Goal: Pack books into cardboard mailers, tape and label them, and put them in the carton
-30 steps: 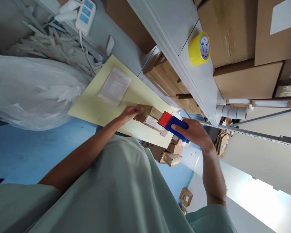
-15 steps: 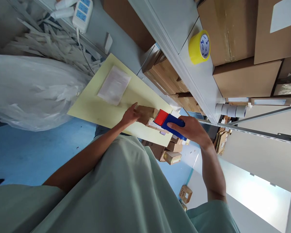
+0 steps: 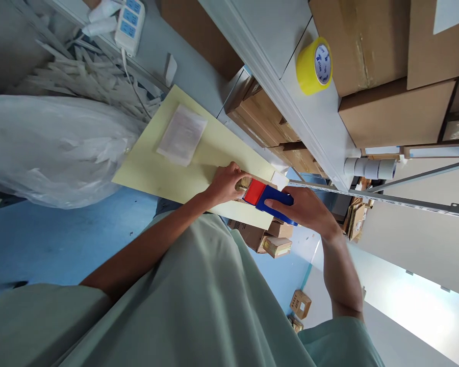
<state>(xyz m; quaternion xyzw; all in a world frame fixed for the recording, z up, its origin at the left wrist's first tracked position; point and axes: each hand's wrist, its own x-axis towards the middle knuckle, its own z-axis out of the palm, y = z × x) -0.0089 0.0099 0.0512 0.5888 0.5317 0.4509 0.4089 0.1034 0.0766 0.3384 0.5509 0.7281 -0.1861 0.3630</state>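
My right hand (image 3: 308, 208) is wrapped round a blue tape dispenser (image 3: 277, 199) with a red front end. Its red front lies over a small brown cardboard box (image 3: 244, 182) on the pale yellow board (image 3: 222, 158). Most of the box is hidden by the dispenser and my hands. My left hand (image 3: 226, 184) is closed at the near-left end of the box, its fingertips close to the dispenser's toothed edge. Whether those fingers also press on tape I cannot tell. A flat whitish plastic packet (image 3: 182, 135) lies on the board, left of my left hand.
A yellow tape roll (image 3: 314, 66) stands on the grey shelf (image 3: 265, 35), near large cartons (image 3: 361, 46). A power strip (image 3: 130, 25) is at upper left, above a big white plastic bag (image 3: 53, 150). Several small boxes (image 3: 277, 245) are beyond the board's lower edge.
My left hand has shifted right along the box, up to the dispenser's red end, its fingers now curled. The dispenser has moved slightly left over the box, still in my right hand.
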